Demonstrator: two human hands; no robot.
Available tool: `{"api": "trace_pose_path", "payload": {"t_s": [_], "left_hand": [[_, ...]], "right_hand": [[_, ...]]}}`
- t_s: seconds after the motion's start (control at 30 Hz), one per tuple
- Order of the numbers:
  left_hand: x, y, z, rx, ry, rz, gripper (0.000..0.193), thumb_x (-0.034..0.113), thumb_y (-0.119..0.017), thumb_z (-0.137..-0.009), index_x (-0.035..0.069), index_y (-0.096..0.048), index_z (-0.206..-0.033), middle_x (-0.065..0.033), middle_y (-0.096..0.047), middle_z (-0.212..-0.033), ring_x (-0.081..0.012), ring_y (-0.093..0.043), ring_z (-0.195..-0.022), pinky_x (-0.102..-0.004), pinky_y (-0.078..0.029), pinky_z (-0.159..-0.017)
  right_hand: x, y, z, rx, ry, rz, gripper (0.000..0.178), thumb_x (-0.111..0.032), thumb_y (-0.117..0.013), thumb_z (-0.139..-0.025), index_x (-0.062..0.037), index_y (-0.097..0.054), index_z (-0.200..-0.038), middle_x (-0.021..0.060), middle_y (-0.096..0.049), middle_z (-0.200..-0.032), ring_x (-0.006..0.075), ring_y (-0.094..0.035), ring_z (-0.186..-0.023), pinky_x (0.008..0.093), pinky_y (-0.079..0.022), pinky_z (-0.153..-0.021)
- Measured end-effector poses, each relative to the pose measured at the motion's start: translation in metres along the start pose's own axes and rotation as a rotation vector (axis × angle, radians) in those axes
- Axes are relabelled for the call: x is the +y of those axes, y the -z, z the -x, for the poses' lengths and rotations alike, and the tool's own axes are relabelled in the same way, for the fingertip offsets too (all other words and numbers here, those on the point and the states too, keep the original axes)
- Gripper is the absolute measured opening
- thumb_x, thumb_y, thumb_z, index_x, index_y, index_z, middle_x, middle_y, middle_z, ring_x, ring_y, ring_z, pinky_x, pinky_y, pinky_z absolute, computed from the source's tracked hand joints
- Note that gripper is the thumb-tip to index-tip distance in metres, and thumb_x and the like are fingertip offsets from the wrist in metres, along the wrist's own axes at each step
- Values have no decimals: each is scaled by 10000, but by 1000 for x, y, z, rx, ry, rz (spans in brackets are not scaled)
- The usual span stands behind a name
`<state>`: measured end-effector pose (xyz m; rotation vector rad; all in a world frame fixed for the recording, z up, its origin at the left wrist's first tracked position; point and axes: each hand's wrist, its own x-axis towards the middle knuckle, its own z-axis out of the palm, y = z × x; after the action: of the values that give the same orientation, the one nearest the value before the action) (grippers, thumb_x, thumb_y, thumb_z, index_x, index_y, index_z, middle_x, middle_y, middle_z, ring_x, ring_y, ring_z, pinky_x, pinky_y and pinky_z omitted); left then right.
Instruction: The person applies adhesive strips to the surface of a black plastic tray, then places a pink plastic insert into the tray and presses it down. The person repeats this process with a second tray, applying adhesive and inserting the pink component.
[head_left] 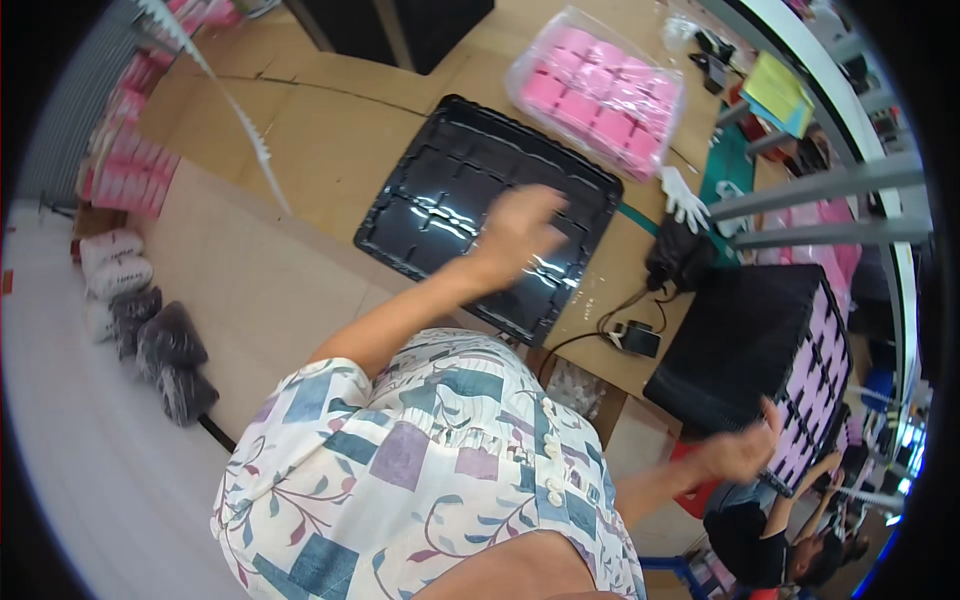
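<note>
A shallow black plastic tray point(410, 205) with moulded compartments lies on the cardboard-covered table before me, with nothing in the compartments that show. Over its middle is my left hand point(520, 235), smeared by motion; I cannot tell whether it touches the tray. My right hand point(742, 452) reaches out to the right, beside the near corner of a tall stack of black trays point(735, 340). Pink pieces point(815, 390) show in the stack's side facing right. The right hand's thumb points up, while its other fingers are blurred and partly hidden.
Beyond the tray lies a clear bag of pink blocks point(600, 90). A white glove point(684, 200), a dark pouch point(680, 255) and a small black box with cable point(636, 338) lie to the right. Metal rails point(830, 185) cross there. Another person point(750, 540) works at lower right.
</note>
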<state>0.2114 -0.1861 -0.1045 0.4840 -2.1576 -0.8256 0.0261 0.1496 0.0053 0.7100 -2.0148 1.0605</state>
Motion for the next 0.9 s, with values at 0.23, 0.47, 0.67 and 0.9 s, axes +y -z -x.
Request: {"api": "trace_pose_path", "payload": {"t_s": [0.23,0.47,0.67,0.9], "left_hand": [[-159,266,79,875,518,-672,430,61,-625,-874,32,-536,-1294,-120,-523,-1295,-265,-527,-1191,-355,-445,-976],[-187,358,64,44,872,246,256,95,-635,-913,19,-656,-1156,-18,-659,-1024,-133,-595,-948,-301,-481,-830],[-116,241,57,231,824,734,150,26,-647,-910,11,-665,-1057,2,-655,-834,-38,-557,-672,-194,-450,-562],[-84,212,53,213,780,792,70,40,-651,-914,3,-645,-972,-25,-652,-832,-56,-568,-680,-208,-451,-549]], "right_hand": [[-193,-206,111,-1164,-56,-821,130,-43,-611,-927,-6,-710,-1002,113,-713,-960,227,-687,-882,319,-524,-779],[-302,-267,162,-1493,130,-1023,152,-67,-599,-936,0,-701,-1027,139,-713,-906,257,-688,-827,328,-532,-742],[-355,-290,162,-1274,-430,-1083,162,-91,-670,-910,22,-691,-1023,108,-721,-874,144,-671,-716,277,-524,-638],[-334,-288,153,-1373,-542,-1011,133,-121,-725,-879,5,-717,-919,12,-671,-713,52,-592,-632,215,-486,-587]]}}
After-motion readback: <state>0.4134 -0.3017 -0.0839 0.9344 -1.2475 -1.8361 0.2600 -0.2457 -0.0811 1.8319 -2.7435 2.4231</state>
